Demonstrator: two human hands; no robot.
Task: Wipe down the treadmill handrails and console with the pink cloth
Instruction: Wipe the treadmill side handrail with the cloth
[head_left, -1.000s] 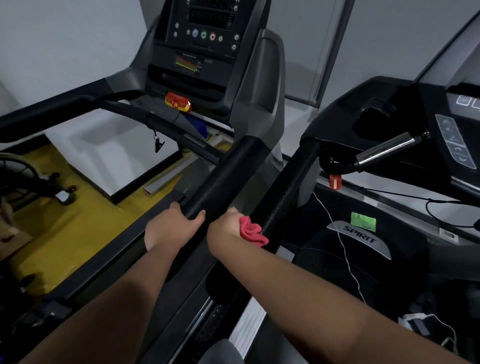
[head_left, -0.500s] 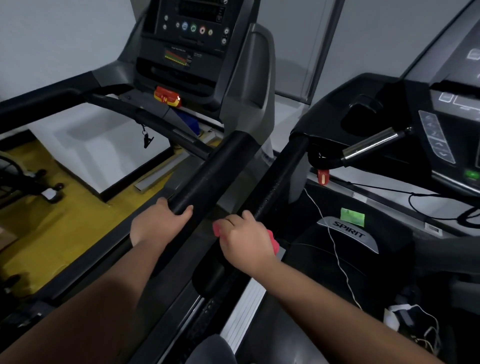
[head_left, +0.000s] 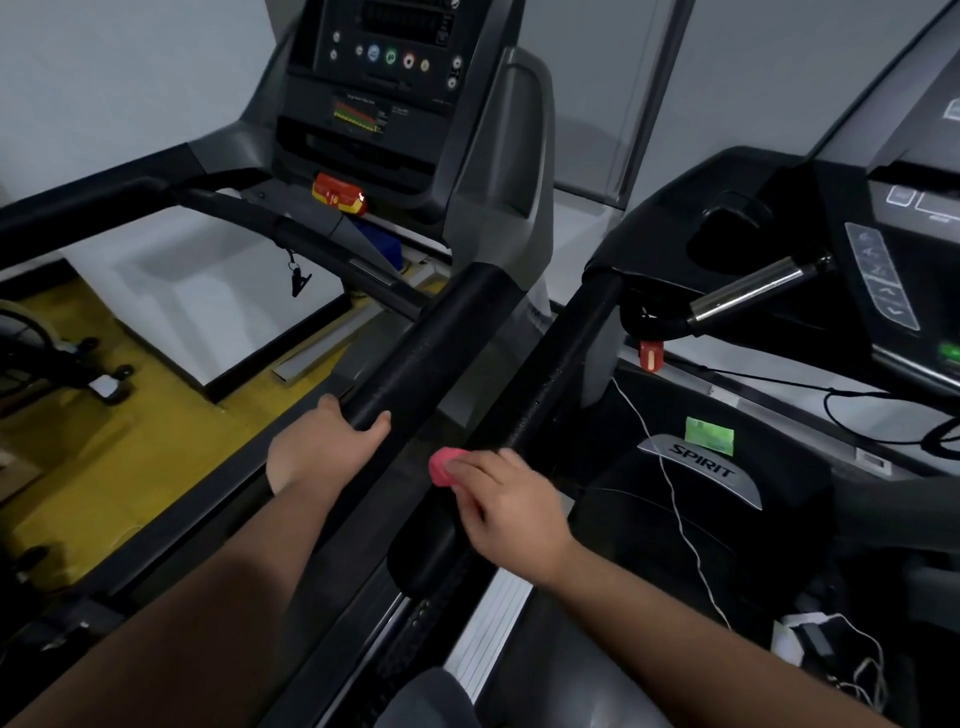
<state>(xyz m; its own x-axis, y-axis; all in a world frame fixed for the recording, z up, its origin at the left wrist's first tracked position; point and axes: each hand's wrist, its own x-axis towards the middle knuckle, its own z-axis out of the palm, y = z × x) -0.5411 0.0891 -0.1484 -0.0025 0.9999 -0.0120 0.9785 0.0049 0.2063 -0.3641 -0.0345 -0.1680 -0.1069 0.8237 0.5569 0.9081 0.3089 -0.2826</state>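
While left hand (head_left: 327, 449) grips handrail (head_left: 441, 338) | right hand (head_left: 514, 512) holds pink cloth (head_left: 442, 467) | by neighbouring rail (head_left: 563, 364)

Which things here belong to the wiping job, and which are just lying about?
Job: pink cloth in the right hand, padded handrail gripped by the left hand, thin handrail, console.
Lying about: white cable, green tag, black clip.

View: one wide-angle camera on the person's head, above the handrail (head_left: 441, 343).
Facing: forward and down; console (head_left: 384, 78) at the top edge.
Nearness: close; the handrail fills the centre, a second treadmill (head_left: 675, 519) the right edge.
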